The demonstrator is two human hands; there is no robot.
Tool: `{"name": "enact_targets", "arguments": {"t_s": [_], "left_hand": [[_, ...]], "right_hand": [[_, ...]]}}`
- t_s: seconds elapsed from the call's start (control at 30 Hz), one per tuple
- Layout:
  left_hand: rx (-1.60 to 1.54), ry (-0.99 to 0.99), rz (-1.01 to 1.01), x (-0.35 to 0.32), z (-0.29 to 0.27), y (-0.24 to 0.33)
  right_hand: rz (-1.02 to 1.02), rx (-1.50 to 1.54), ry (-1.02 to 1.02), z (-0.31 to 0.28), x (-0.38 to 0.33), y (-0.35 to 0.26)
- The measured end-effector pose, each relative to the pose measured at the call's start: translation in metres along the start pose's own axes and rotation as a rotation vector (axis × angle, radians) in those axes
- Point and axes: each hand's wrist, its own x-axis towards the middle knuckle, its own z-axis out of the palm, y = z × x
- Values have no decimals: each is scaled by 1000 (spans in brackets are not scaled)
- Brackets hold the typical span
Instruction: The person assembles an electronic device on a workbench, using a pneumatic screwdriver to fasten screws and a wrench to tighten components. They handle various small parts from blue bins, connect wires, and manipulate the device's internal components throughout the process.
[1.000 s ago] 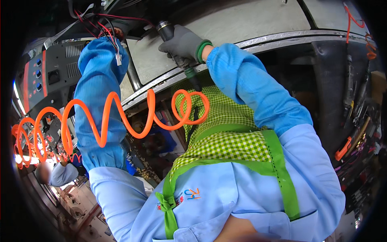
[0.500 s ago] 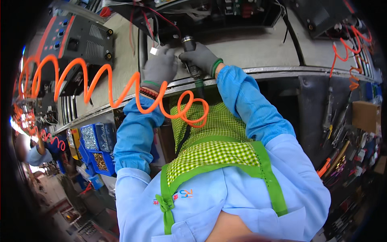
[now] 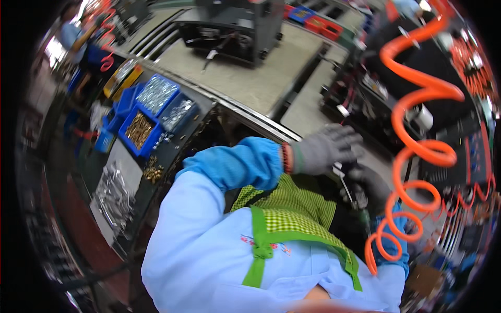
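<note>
My right hand (image 3: 371, 178), in a dark grey glove, is wrapped around an air screwdriver (image 3: 360, 199) with a metal body and green lower end. It is close to my body at the bench's front edge, and part of it is hidden. My left hand (image 3: 326, 148), also gloved in grey, reaches across just above the tool with its fingers stretched out. A thin shiny rod (image 3: 343, 179) shows beneath those fingers; what it belongs to is unclear. Beyond both hands stands an opened black machine housing (image 3: 360, 94) with wires and a white connector (image 3: 343, 110) hanging out.
An orange coiled hose (image 3: 412, 151) hangs at the right, in front of the housing. At the left, blue bins hold silver screws (image 3: 156, 94) and brass fasteners (image 3: 139, 130), beside flat metal parts (image 3: 115, 201). Another machine (image 3: 229, 31) stands farther back. A person (image 3: 73, 36) is at the far left.
The view has swung left, bringing the bins closer into view and shifting the hose rightward. The screwdriver remains in my right hand, now tilted. My left hand has moved across above it.
</note>
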Motion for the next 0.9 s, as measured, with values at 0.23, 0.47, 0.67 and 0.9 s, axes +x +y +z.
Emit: {"name": "enact_targets", "arguments": {"t_s": [0.23, 0.47, 0.67, 0.9], "left_hand": [[-100, 148, -96, -45, -104, -16], [-481, 861, -1019, -190, -219, -20], [434, 429, -1355, -291, -285, -31], [664, 295, -1889, -414, -289, -77]], "right_hand": [[-251, 132, -485, 77, 30, -47], [-499, -343, -242, 70, 96, -66], [-454, -350, -284, 73, 120, -68], [-314, -449, -117, 17, 126, -36]]}}
